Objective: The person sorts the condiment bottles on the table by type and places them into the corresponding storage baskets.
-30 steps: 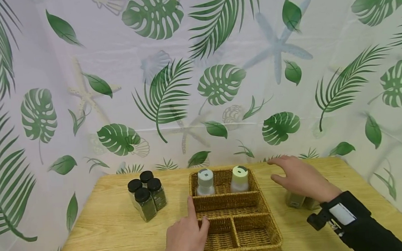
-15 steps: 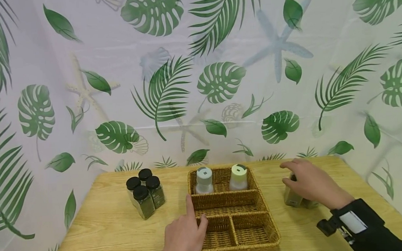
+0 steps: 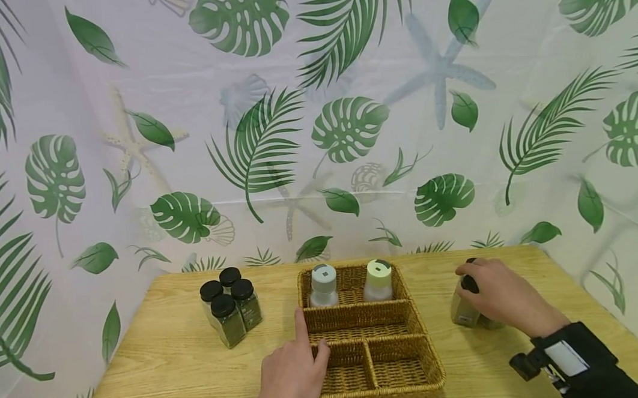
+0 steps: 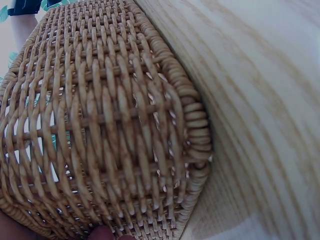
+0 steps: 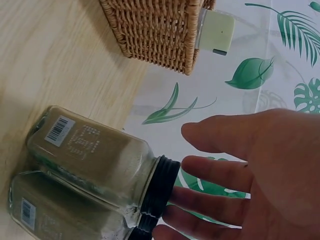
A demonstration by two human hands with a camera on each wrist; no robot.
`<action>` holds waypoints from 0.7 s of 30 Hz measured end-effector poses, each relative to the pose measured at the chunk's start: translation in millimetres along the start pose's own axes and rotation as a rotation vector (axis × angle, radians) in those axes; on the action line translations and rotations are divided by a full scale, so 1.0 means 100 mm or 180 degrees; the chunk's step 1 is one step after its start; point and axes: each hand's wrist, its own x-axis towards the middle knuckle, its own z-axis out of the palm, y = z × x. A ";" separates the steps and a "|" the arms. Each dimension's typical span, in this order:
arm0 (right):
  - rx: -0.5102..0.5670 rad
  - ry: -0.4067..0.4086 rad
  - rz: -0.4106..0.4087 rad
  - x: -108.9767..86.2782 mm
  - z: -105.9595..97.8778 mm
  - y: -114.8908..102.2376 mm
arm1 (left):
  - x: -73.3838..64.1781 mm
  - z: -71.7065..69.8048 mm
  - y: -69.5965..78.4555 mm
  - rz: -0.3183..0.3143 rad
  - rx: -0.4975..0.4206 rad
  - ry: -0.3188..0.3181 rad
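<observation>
My left hand (image 3: 292, 371) grips the left wall of a divided wicker basket (image 3: 382, 394), thumb on the inner side, index finger stretched along the rim. In the left wrist view, woven wicker fills much of the picture, with fingertips (image 4: 102, 232) low against it. At the right, my right hand (image 3: 499, 292) is at the black lid of a square glass spice jar (image 5: 95, 145). Its fingers reach behind the lid, while the thumb (image 5: 215, 132) stands straight and apart from it. A second jar (image 5: 65, 210) stands right beside that one, partly hidden by the hand in the head view.
Two upright bottles, one white-capped (image 3: 324, 286) and one yellow-capped (image 3: 378, 280), stand in the basket's rear compartment. Several black-lidded spice jars (image 3: 231, 324) cluster on the wooden table (image 3: 170, 351) left of the basket. A leaf-print cloth (image 3: 363, 221) hangs behind.
My right hand has come down and right, from above the right-hand jars to one jar's lid, which now shows between thumb and index finger. My left hand stays on the basket.
</observation>
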 end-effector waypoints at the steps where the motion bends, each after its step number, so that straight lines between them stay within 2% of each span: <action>1: 0.0006 0.0007 0.0003 0.00 0.01 0.00 | 0.00 0.00 0.00 0.0000 -0.0001 0.0005; 21: -0.0116 0.0008 -0.0002 -0.02 0.09 0.07 | 0.01 0.01 0.00 -0.0044 -0.0037 -0.0040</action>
